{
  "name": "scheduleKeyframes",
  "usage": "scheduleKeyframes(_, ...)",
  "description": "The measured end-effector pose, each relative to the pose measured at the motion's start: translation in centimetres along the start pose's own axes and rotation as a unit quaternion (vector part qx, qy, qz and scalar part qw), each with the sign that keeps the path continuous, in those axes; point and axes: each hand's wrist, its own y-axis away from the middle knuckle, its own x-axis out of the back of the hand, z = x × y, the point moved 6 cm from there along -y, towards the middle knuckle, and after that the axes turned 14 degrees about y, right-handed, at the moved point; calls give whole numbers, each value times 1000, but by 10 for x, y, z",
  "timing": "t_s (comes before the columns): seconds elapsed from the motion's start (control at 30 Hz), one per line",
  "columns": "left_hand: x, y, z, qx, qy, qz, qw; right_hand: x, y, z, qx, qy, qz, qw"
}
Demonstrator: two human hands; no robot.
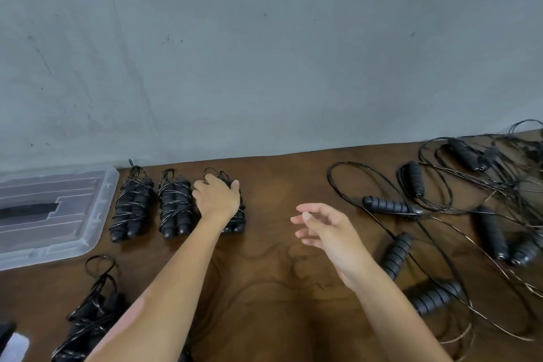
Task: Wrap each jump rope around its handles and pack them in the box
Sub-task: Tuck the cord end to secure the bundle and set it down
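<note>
Left hand (pixel 216 195) grips a wrapped jump rope bundle (pixel 235 219), fingers curled over its far end. Bundle lies flat on the table (pixel 273 258), long axis running toward the wall, third in a row beside the plastic box (pixel 97 214). Right hand (pixel 326 229) hovers, fingers relaxed, holding nothing.

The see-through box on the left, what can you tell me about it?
The clear plastic box sits at the left edge of the wooden table, close to the wall, and runs out of the picture. It looks like thin, cloudy see-through plastic with rounded corners and a wide rim. Through it shows a dark strip and some stepped lines; what these are cannot be told. No jump rope is seen inside. Neither hand touches it. The nearest wrapped rope bundle lies just to its right.
</note>
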Motion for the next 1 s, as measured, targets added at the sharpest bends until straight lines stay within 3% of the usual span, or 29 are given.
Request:
scheduleKeyframes(0.13, 4, 15, 30, -99, -35, 17, 994, 13, 2, 6, -6, -18, 17, 1000)
scheduleKeyframes(0.27, -14, 41, 67, -156, -32, -15, 987, 38, 6, 16, -13, -17, 38, 999)
scheduleKeyframes(0.5, -76, 112, 112, -211, 19, -165, 963, 107, 14, 51, -27, -22, 81, 996)
scheduleKeyframes(0.73, -153, 210, 107, -234, -6, -314, 920, 176, 10, 100, -47, 18, 95, 994)
scheduleKeyframes(0.93, -193, 272, 99, -241, -47, -403, 881, 204, -1, 134, -43, 58, 71, 995)
scheduleKeyframes(1.0, -203, 284, 99, -256, -67, -418, 869, 212, -6, 140, -20, 116, 30, 993)
